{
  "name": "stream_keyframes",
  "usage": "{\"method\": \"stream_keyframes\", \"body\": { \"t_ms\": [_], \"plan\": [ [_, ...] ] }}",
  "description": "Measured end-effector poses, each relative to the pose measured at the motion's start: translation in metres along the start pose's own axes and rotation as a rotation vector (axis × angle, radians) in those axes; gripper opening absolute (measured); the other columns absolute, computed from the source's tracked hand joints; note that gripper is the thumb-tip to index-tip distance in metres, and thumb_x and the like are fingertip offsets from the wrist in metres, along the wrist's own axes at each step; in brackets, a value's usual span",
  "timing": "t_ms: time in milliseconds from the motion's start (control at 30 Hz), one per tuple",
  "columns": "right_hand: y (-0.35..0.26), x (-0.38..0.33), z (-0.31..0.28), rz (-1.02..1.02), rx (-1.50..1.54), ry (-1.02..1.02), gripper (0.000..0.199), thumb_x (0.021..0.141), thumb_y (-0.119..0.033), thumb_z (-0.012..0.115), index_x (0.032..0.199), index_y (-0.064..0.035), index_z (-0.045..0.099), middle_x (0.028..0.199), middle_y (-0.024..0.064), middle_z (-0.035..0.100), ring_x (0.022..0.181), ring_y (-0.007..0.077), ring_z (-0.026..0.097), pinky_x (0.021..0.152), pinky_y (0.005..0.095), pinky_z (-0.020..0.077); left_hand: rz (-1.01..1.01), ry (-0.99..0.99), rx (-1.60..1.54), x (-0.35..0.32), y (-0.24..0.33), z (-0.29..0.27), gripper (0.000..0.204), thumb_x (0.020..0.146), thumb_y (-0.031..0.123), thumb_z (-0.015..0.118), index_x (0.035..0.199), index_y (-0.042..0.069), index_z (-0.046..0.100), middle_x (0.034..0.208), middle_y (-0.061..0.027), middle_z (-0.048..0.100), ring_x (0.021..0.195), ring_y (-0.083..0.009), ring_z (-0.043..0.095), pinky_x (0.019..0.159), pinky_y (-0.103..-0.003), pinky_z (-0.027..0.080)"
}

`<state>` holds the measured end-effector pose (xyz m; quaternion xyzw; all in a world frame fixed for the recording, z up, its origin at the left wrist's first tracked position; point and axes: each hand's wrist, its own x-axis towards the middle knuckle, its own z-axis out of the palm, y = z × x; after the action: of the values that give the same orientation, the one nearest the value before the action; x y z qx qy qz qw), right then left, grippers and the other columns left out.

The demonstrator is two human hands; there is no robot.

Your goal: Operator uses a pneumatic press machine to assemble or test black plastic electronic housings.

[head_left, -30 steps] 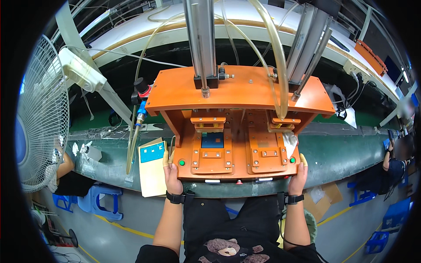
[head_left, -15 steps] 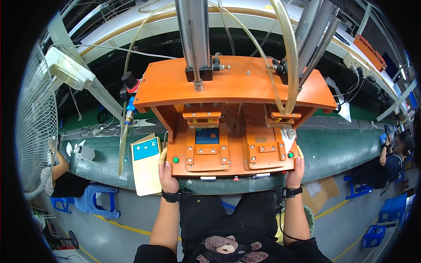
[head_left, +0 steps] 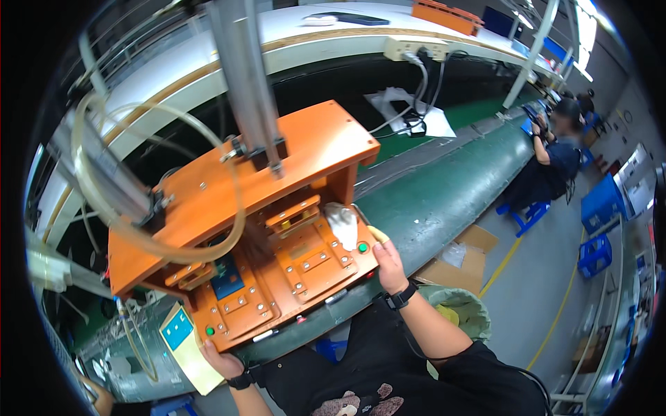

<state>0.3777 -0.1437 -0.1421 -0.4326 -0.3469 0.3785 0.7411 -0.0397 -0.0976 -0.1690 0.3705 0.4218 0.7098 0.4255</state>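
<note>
An orange pneumatic press with two stations stands on the green bench in front of me. My left hand holds the left side of its base, close to a green button. On the opposite side my right hand grips the base beside another green button; a yellowish cover shows on one finger. Fingers of both hands are partly hidden by the base. A blue flat board lies in the left station. White crumpled material rests at the right station's far corner.
Left of the press, a yellow sheet carries a blue panel. A cardboard box and a lined bin stand on the floor to the right. A clear hose loops over the press. Another person sits farther along the bench.
My view has swung to the right and tilted, so the press appears slanted and farther left. Both hands stay at the sides of its base, and the blue board remains in the left station.
</note>
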Motion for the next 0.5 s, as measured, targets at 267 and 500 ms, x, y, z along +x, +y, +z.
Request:
{"method": "stream_keyframes", "body": {
  "t_ms": [267, 500],
  "plan": [
    [-0.026, 0.006, -0.023, 0.091, -0.378, -0.039, 0.037, 0.100, -0.014, 0.054, 0.134, 0.0020, 0.052, 0.117, 0.0052, 0.063, 0.103, 0.0109, 0.058, 0.092, 0.0258, 0.0457, -0.135, 0.124, -0.123, 0.002, -0.008, 0.000, 0.057, 0.102, 0.042, 0.036, 0.136, -0.003, 0.047, 0.137, -0.0138, 0.053, 0.127, -0.0265, 0.050, 0.110, -0.041, 0.036],
    [-0.047, 0.145, -0.117, -0.101, -0.547, 0.334, 0.039, 0.097, -0.032, 0.062, 0.115, 0.0019, 0.062, 0.099, 0.0095, 0.067, 0.096, 0.0161, 0.061, 0.086, 0.0292, 0.0475, -0.104, -0.025, -0.007, 0.002, 0.013, 0.033, 0.063, 0.094, 0.044, 0.048, 0.142, 0.003, 0.046, 0.139, -0.0201, 0.051, 0.127, -0.0373, 0.050, 0.108, -0.047, 0.041]
  ]
}}
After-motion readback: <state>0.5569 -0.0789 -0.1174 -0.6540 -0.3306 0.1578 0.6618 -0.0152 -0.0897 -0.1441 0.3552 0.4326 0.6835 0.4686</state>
